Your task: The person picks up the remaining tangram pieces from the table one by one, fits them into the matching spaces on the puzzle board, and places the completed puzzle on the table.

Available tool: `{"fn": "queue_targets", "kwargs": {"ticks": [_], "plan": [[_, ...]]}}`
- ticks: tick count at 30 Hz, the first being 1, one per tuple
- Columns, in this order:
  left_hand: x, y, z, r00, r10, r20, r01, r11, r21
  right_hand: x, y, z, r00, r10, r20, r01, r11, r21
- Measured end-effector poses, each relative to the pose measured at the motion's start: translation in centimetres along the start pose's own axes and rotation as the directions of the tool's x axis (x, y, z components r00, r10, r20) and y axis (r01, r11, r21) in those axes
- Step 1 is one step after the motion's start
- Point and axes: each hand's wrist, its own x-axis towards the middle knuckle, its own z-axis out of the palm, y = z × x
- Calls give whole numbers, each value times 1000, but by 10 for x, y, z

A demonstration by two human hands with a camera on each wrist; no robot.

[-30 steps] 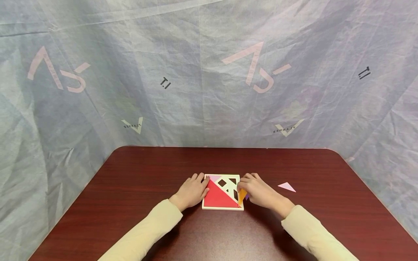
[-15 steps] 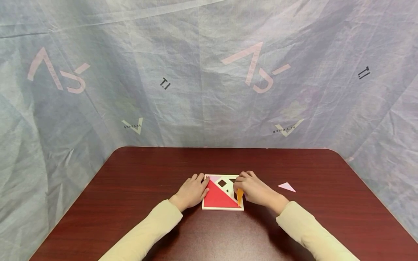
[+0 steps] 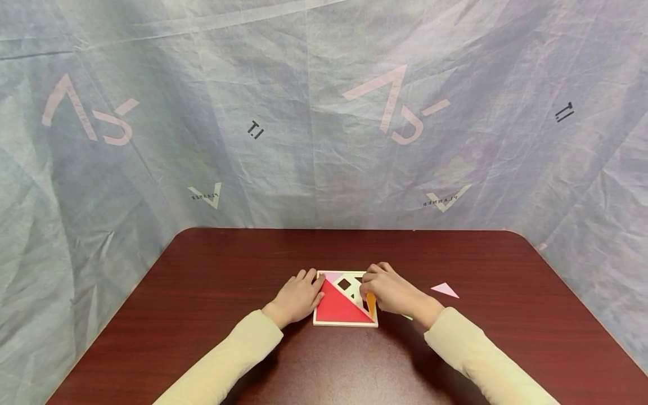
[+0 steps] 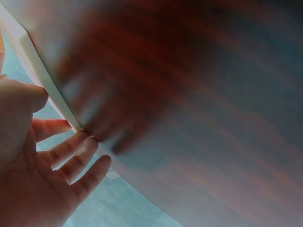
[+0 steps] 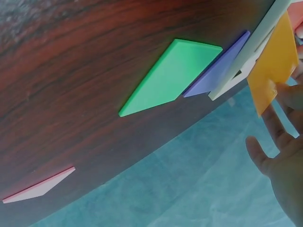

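Observation:
A white square tangram tray (image 3: 346,324) with dark cut-outs lies on the table. A large red triangle (image 3: 336,306) fills its lower left half, and a pink piece (image 3: 332,276) sits at the upper left corner. My left hand (image 3: 297,298) rests at the tray's left edge, its fingers (image 4: 75,151) extended along the rim in the left wrist view. Over the tray's right side, my right hand (image 3: 392,289) pinches an orange tangram piece (image 3: 371,304). The right wrist view shows this orange piece tilted up, its lower tip down by the red triangle in the head view.
Right of the tray, a green piece (image 5: 173,78) and a purple piece (image 5: 218,68) lie on the table, mostly hidden by my right arm in the head view. A pink triangle (image 3: 445,290) lies farther right. A grey cloth (image 3: 314,124) hangs behind the table (image 3: 243,253).
My right hand has moved left over the tray with the orange piece, which now stands steeper at the right edge. A green edge shows beneath the wrist. My left hand has stayed still.

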Motion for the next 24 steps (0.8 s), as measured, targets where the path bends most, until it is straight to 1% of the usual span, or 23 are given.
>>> {"fn": "queue_targets", "kwargs": {"ticks": [7, 20, 24], "plan": [[0, 0, 1, 1000, 1, -3, -1, 1000, 4, 2, -3, 2, 1000, -6, 19, 7, 1000, -12], [-1, 0, 2, 1000, -5, 12, 5, 1000, 5, 4, -7, 9, 998, -9, 56, 10, 1000, -22], [-1, 0, 2, 1000, -3, 6, 3, 1000, 7, 4, -8, 11, 998, -20, 60, 23, 999, -38]]}}
